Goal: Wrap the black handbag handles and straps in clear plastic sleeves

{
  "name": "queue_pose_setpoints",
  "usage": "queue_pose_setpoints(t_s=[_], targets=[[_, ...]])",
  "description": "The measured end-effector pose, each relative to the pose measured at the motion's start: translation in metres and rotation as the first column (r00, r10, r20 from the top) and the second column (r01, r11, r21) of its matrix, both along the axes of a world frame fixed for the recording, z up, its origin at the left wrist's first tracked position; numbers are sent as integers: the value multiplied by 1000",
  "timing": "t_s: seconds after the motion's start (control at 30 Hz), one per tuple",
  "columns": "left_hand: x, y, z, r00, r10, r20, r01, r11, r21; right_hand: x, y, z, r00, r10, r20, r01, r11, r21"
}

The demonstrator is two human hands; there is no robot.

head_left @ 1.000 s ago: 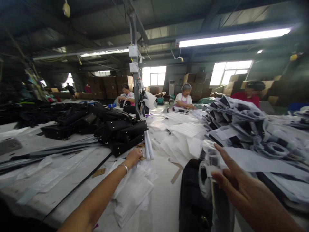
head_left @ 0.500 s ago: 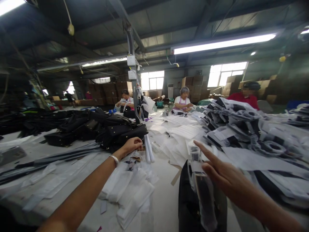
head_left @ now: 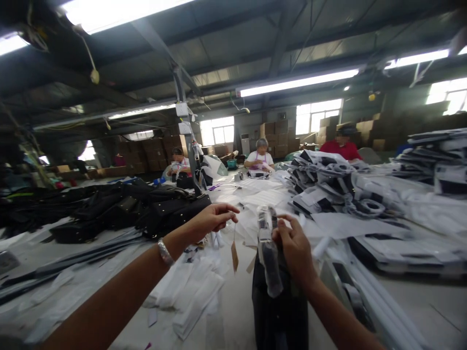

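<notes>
A brown hang tag dangles on a thin string from the pinched fingers of my left hand, above the white table. My right hand is closed on the plastic-wrapped handle of a black handbag, near its top end. The bag stands on the table in front of me. Below my left hand lies a heap of white paper packets, with small dark and brown tags at its far end.
Black bags are piled at the left. Wrapped black-and-white bags are stacked at the right. White sheets cover the table's middle. Co-workers sit across the table; a metal post rises beside the black pile.
My left hand has lifted a tag from the tag heap and moved right, toward the bag. My right hand has gone from outstretched fingers to closing on the wrapped handle. The view has turned right.
</notes>
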State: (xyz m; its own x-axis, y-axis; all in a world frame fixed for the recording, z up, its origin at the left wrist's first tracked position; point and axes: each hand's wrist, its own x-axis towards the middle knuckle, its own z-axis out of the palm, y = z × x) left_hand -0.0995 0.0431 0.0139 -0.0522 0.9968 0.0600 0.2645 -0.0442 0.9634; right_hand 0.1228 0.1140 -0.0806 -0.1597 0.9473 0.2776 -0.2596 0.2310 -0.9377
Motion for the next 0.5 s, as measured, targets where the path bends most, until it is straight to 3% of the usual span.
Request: queue_pose_setpoints(t_s=[0.03,0.1,0.17,0.27,0.4,0.5], targets=[[8,2,-7,1000,-1,1,1,999,-32,-4,-2,-10,993,38,-114,-51,993,-111],[21,6,-26,1000,9,2,-9,994,-107,-11,-7,-28,977,88,-195,-130,968,-214],[32,11,-46,1000,12,9,-10,983,-181,-12,-10,-39,968,161,-191,-206,947,-246],[47,16,-66,999,-8,39,17,972,-233,-4,-13,-39,940,301,-159,-333,910,-246],[63,17,-71,995,-11,103,29,984,-176,10,-12,-29,908,402,-115,-418,885,-205],[71,14,-71,989,6,149,8,995,-97,16,-11,-26,920,389,-40,-391,910,-139]])
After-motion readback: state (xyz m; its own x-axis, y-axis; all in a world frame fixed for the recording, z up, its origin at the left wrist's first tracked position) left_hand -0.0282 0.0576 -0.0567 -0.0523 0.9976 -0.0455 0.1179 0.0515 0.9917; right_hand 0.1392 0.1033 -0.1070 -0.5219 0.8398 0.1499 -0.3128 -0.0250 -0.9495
